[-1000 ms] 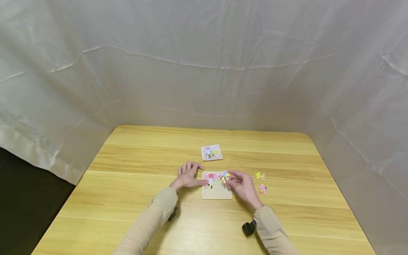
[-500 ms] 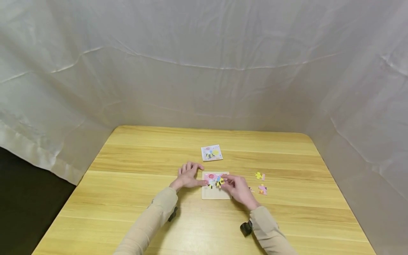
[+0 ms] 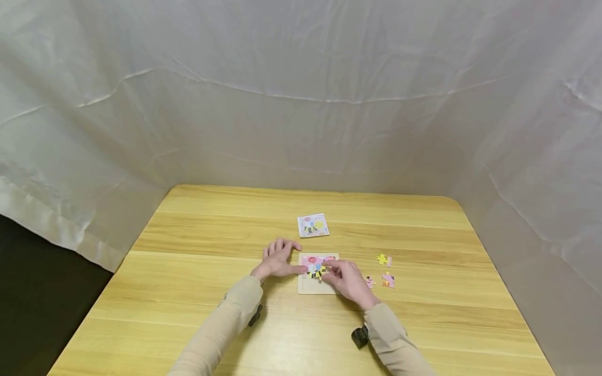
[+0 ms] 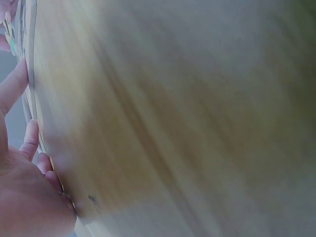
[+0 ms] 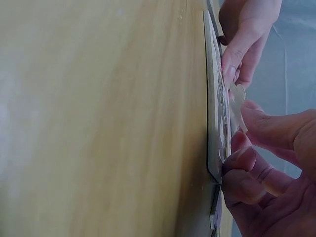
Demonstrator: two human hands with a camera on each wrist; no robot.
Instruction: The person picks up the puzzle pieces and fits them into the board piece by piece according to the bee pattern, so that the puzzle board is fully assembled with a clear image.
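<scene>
- White cloth backs the wooden table [image 3: 197,292].
- Right hand [image 3: 345,279], pinching a puzzle piece [image 5: 237,101], has moved left over the puzzle board [image 3: 310,286], nearer seating.
- Left hand [image 3: 277,258] stays flat, fingers straight, steadying the board's edge.

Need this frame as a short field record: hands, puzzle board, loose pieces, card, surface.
left hand: fingers spread flat on the table, thumb against the puzzle board's left edge
right hand: pinches a puzzle piece over the board
puzzle board: flat on table, upper part filled, lower part bare
loose pieces: a few on the table right of the board
picture card: beyond the board, apart from it
table: light wood
</scene>
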